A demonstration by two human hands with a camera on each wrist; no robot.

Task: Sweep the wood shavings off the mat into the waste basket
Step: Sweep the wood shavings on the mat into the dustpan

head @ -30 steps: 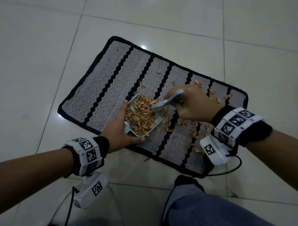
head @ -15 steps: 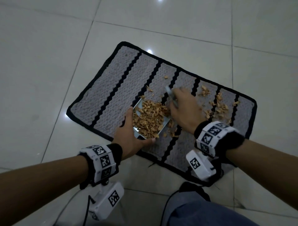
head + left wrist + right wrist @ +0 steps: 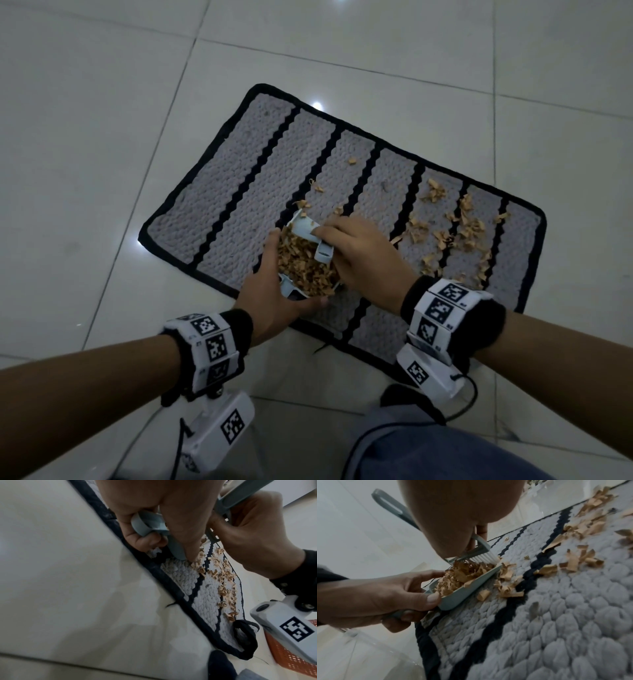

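While the left hand (image 3: 270, 301) grips the little dustpan (image 3: 462, 592) low on the striped mat (image 3: 239, 192) to catch wood shavings (image 3: 455, 233), the right hand (image 3: 363, 260) clutches the brush (image 3: 481, 551) pushing them in.

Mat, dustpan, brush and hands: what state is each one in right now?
mat: flat on floor, shavings scattered on it
wood shavings: many loose on mat
dustpan: heaped with shavings
brush: bristles over the pan's pile
left hand: holds dustpan
right hand: grips brush
waste basket: orange, contents hidden
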